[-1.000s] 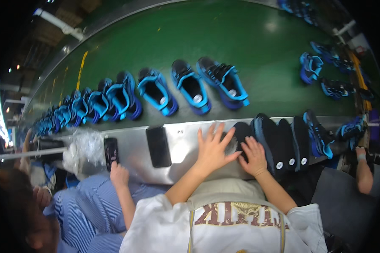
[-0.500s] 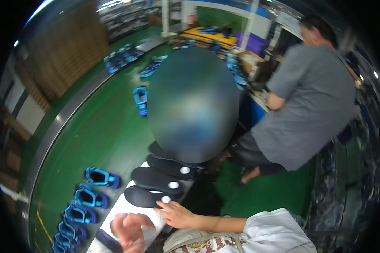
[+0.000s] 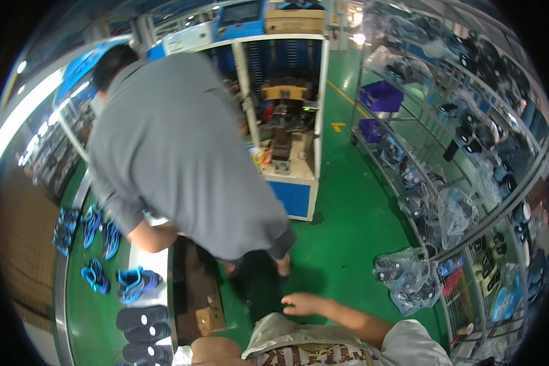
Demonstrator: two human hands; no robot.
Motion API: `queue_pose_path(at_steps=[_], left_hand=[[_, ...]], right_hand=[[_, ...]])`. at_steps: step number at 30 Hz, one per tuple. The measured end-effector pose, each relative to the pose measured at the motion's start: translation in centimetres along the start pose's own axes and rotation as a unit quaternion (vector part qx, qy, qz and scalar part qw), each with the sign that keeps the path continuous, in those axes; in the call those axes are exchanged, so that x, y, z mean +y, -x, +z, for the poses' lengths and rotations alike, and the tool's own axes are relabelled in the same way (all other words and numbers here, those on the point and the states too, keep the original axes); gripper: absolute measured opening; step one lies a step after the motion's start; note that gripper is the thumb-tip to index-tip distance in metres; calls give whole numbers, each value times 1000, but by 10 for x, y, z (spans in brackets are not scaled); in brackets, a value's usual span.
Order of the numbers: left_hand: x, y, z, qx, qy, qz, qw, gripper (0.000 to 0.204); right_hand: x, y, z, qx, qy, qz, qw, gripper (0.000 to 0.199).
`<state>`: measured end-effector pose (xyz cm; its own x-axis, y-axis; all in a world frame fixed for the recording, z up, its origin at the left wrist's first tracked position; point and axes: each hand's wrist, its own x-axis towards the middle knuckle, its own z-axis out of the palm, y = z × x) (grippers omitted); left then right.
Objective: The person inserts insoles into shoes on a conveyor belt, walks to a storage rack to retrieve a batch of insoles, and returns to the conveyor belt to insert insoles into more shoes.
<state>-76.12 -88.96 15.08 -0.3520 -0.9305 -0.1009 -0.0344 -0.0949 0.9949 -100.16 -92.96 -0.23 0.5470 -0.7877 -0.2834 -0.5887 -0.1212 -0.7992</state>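
Note:
My right hand (image 3: 302, 303) is stretched out to the left from a white-sleeved arm, palm down and fingers loosely apart, holding nothing. It hovers over the green floor (image 3: 348, 244), just above my beige and white clothing (image 3: 287, 341). My left hand does not show; a rounded skin-coloured shape (image 3: 216, 352) at the bottom edge cannot be identified. The closest things to my right hand are a brown cardboard box (image 3: 201, 299) and black shoe soles (image 3: 141, 317) on a white table (image 3: 155, 262) to the left.
A person in a grey shirt (image 3: 171, 152) bends over the white table just ahead. Blue shoes (image 3: 134, 282) lie on the table and the green belt (image 3: 79, 311). A blue-and-white machine stand (image 3: 293, 177) is behind. Wire racks (image 3: 470, 152) and plastic bags (image 3: 409, 274) line the right.
The view has swung right, from the belt with blue shoes to the aisle. My hands left the black soles; only my right hand shows now, lifted off them.

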Motion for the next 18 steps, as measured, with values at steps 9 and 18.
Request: queue_pose_path(at_steps=[9, 18], left_hand=[[-8, -254, 105, -184, -53, -9, 982, 54], [69, -544, 309, -488, -176, 200, 831, 46]], right_hand=[[273, 125, -300, 484, 80, 209, 846, 33], [433, 345, -150, 201, -142, 719, 650, 27]])
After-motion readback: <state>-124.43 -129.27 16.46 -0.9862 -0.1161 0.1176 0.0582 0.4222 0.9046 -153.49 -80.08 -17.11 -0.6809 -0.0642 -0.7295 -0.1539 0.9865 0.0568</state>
